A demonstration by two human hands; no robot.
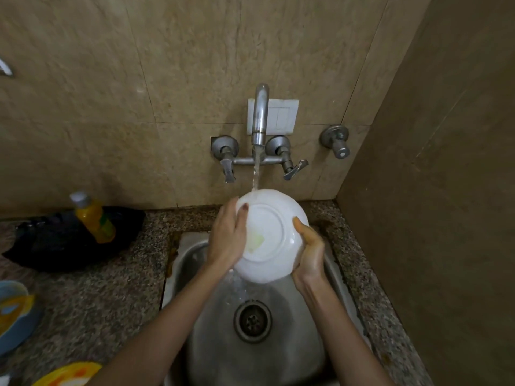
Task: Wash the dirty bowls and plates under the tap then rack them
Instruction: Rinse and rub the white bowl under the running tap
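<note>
I see the white bowl point(267, 232) held over the sink point(292, 346), under the tap point(260, 115) — water point(255, 174) hits its top edge. Its bottom faces me, open side away. The left hand point(227, 238) and right hand point(310, 252) each grip one side.

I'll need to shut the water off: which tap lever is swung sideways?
The right lever, beside the spout: it slants outward, while the left lever hangs straight down.
</note>
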